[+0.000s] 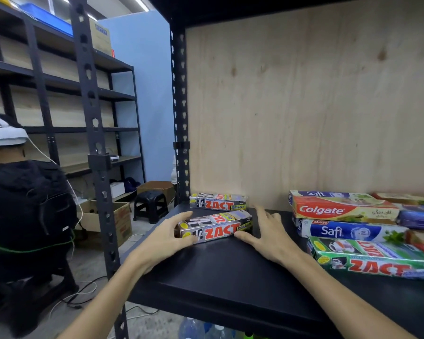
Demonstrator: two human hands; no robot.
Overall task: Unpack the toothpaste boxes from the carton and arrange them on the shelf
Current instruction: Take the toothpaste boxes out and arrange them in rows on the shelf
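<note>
Silver Zact box (214, 227) bracketed end to end by both hands on the black shelf (230, 277)

Its long axis runs left to right, slightly skewed against the second Zact box (218, 201) just behind; left hand (168, 237) curls round the left end, thumb along the front; right hand (264, 234) lies spread and flat, thumb touching the right end; both forearms reach in from the front; squaring it likely comes next.

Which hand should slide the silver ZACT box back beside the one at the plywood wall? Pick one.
Left, probably. The left hand already grips the silver ZACT toothpaste box at its left end; the right hand only lies flat at its right end.
</note>
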